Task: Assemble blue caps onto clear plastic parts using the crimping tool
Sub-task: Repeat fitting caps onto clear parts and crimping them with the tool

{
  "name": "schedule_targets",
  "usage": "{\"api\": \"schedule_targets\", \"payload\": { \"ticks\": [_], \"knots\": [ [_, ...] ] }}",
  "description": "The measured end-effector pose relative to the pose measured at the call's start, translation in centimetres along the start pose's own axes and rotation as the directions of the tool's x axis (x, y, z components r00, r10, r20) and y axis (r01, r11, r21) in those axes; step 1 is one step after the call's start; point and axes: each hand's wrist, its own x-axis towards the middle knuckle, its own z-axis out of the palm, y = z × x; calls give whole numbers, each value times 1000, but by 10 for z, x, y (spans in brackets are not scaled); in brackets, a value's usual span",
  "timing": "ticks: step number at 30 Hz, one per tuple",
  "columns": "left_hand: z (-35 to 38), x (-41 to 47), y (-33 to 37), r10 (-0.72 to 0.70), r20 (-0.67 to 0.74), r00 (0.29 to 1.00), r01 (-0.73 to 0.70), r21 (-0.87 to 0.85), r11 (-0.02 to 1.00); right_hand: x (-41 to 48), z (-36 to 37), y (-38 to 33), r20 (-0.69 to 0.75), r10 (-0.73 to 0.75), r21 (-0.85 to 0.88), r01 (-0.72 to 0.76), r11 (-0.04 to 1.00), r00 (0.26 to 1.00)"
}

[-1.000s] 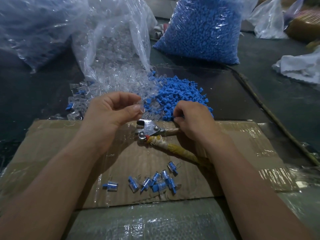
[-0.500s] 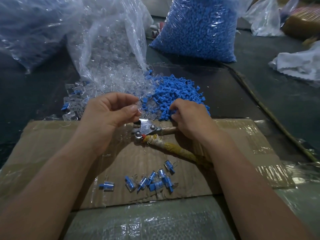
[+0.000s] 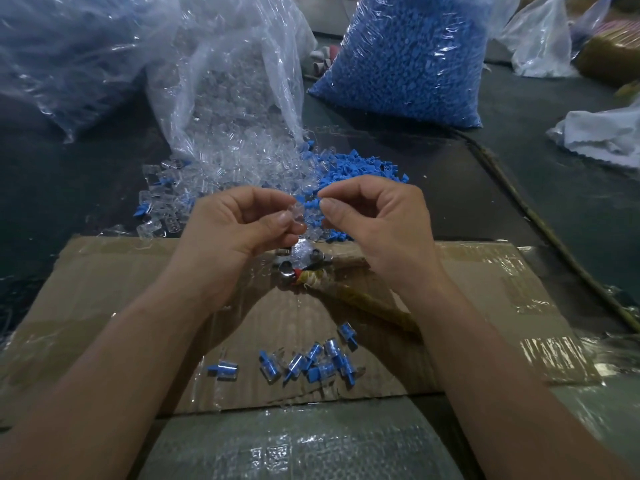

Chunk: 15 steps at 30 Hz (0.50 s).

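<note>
Right hand (image 3: 377, 220) has been lifted from the cap pile (image 3: 356, 168) and brought beside the left hand (image 3: 235, 226), where a clear part (image 3: 297, 211) is pinched between thumb and fingers above the tool (image 3: 304, 261). Cap fitting is judged to be next, with the crimp not yet done. Right thumb and forefinger are pressed together, but whether a cap is held cannot be told; the tool is partly covered by both hands.

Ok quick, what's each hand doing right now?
Left hand: pinching a clear plastic part.
Right hand: pinched, but whether it holds anything cannot be told.
</note>
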Motion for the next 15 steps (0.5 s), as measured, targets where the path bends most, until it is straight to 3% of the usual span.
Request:
{"api": "schedule_targets", "payload": {
  "ticks": [10,15],
  "knots": [
    [-2,2,-5,9,28,1000,-9,14,1000,-3,4,0,25,-14,-66,15,998,1000],
    [-4,2,-5,11,42,999,-9,-45,999,-1,3,-1,110,25,33,-29,999,994]
  ]
}}
